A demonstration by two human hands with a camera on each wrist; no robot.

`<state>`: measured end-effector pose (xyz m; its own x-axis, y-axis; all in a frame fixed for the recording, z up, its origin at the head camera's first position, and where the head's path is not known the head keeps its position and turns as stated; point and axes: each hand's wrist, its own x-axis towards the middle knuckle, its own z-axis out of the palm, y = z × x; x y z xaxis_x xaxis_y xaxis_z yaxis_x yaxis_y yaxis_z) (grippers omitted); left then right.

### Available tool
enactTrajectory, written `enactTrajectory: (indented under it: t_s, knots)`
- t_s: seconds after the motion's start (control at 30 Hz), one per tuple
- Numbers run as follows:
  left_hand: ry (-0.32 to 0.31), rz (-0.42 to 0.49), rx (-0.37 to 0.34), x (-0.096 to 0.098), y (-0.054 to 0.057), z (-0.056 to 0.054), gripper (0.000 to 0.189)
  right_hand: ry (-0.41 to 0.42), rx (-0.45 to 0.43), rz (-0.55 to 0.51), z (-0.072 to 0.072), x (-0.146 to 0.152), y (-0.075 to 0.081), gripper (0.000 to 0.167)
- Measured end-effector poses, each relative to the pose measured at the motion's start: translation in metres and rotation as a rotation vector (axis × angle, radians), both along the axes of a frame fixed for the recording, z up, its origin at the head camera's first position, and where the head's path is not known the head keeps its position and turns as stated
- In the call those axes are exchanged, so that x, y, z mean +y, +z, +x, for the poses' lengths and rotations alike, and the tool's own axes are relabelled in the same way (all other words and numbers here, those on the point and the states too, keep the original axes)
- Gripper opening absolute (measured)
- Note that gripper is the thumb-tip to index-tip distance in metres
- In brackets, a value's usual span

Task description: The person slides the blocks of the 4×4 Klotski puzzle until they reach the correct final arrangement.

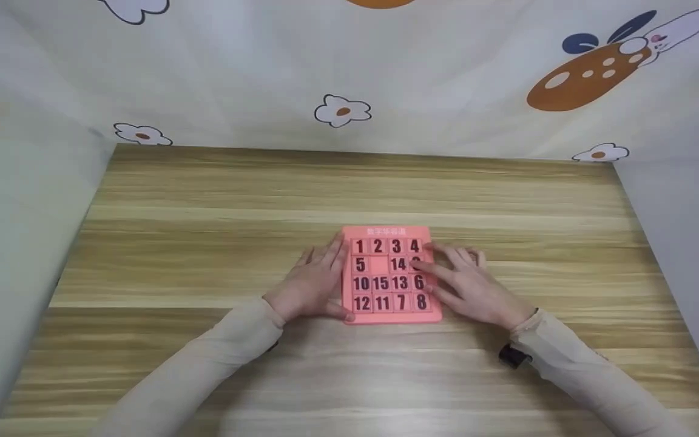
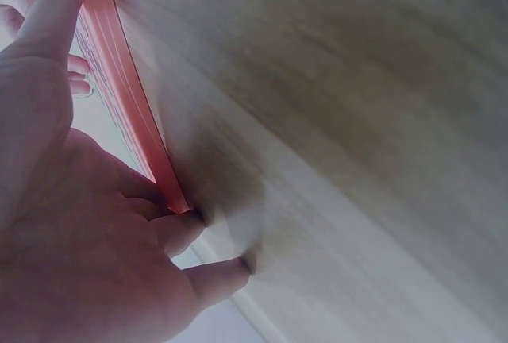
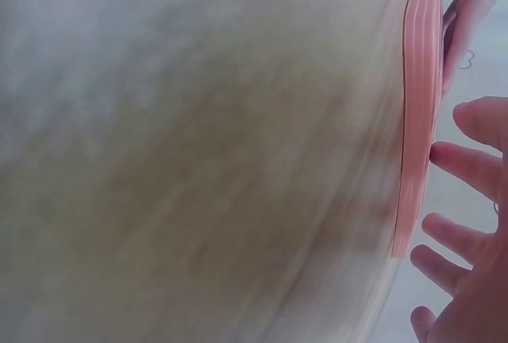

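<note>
A pink number sliding puzzle (image 1: 387, 317) lies flat on the table. Its top row of tiles reads 1, 2, 3, 4. The second row has 5, a vacant slot (image 1: 378, 265), 14 and a tile partly hidden by a finger. My left hand (image 1: 307, 285) rests along the puzzle's left side, fingers extended along the edge and thumb at the near left corner. From the right, my right hand (image 1: 474, 288) reaches over the other edge with fingers spread. One fingertip is at the second row's last tile; its other fingertips are near the right edge.
The wood-grain table (image 1: 204, 243) extends around the puzzle on all sides. A pale curtain (image 1: 246, 79) printed with flowers and a carrot hangs behind the far edge. Pale panels (image 1: 677, 230) stand at both sides. A black band (image 1: 512, 356) shows at the right wrist.
</note>
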<state>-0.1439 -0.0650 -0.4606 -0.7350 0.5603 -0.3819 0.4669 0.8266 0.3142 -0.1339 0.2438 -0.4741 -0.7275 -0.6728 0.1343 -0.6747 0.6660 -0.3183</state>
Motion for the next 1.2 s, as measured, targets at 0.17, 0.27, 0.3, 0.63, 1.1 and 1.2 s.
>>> enactTrajectory:
  t_s: [0.17,0.27,0.3,0.63,1.1,1.2]
  knots:
    - [0.000,-0.010,0.002,0.001,0.000,0.000,0.131,-0.010,-0.012,0.023,0.001,0.000,0.000,0.047]
    - [0.001,-0.013,0.002,0.001,0.000,0.000,0.130,-0.009,-0.020,0.021,0.001,0.001,0.000,0.047]
    - [0.001,-0.012,0.001,0.001,-0.001,0.000,0.130,-0.008,-0.022,0.018,0.001,0.001,0.001,0.047]
    - [0.000,-0.002,-0.004,0.001,-0.001,0.000,0.130,-0.021,-0.028,-0.018,-0.004,-0.004,0.007,0.049]
    - [0.004,0.023,-0.012,0.000,0.000,0.000,0.129,-0.002,-0.040,-0.030,-0.028,-0.039,0.019,0.046]
    - [0.002,0.021,-0.012,0.000,0.000,0.000,0.129,-0.001,-0.060,-0.028,-0.031,-0.044,0.021,0.046]
